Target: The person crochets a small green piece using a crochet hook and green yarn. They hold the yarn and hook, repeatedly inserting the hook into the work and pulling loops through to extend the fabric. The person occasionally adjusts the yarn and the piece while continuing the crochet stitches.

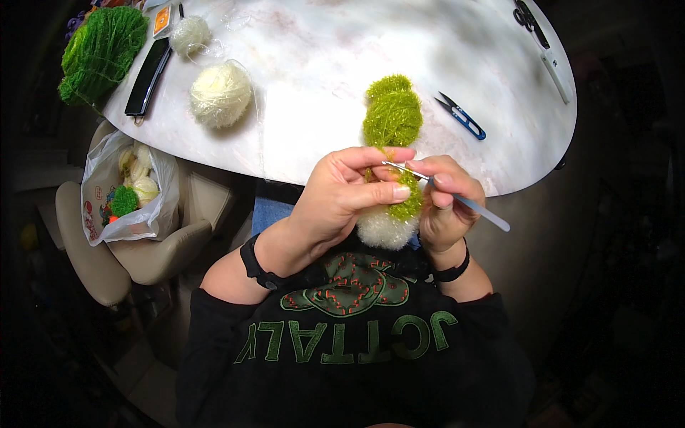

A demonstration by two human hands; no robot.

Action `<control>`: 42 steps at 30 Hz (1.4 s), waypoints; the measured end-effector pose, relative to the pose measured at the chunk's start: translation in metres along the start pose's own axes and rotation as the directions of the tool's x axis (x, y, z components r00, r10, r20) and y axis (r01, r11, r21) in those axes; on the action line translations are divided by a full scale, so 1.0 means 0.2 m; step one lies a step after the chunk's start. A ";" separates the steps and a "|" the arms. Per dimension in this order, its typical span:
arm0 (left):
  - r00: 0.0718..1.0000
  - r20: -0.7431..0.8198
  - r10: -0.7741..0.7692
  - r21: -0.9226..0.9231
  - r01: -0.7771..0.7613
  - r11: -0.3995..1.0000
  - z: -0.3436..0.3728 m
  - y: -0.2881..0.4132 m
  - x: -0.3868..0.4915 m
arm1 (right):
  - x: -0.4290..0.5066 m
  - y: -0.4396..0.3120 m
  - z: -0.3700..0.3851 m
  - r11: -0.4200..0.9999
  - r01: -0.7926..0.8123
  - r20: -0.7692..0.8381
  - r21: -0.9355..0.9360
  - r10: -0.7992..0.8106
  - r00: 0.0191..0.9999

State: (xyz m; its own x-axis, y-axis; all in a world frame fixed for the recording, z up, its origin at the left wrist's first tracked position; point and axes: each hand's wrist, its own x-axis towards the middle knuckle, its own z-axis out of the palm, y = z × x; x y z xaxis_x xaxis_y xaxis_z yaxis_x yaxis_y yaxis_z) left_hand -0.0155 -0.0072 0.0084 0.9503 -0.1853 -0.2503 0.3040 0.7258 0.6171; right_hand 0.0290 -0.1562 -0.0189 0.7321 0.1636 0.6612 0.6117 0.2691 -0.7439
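Note:
My left hand pinches a fuzzy green and white crocheted piece between thumb and fingers, its white rounded part hanging below. In my right hand is a crochet hook with a pale blue-grey handle; its metal tip lies at the green yarn by my left fingertips. Just beyond my hands, a skein of olive-green tinsel yarn rests on the table, with a strand leading down towards my fingers. Blue thread snips lie to the right of the skein.
On the marbled table are a cream yarn ball, a smaller white ball, a black stapler-like object, dark green yarn, black scissors and a white bar-shaped object. A plastic bag of yarn sits on a beige chair.

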 end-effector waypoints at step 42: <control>0.975 0.148 0.167 0.066 -0.178 0.982 0.00 0.07 0.01 | 0.16 -0.10 -0.02 0.638 0.597 0.477 -0.487 -0.378 0.794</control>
State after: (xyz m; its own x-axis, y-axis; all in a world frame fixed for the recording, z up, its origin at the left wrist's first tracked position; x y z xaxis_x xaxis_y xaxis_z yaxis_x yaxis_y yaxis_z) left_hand -0.0089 0.0032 0.0159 0.9870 -0.1578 -0.0307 0.1340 0.7017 0.6998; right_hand 0.0416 -0.1599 0.0160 0.2069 0.4806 0.8522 0.9729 -0.1933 -0.1272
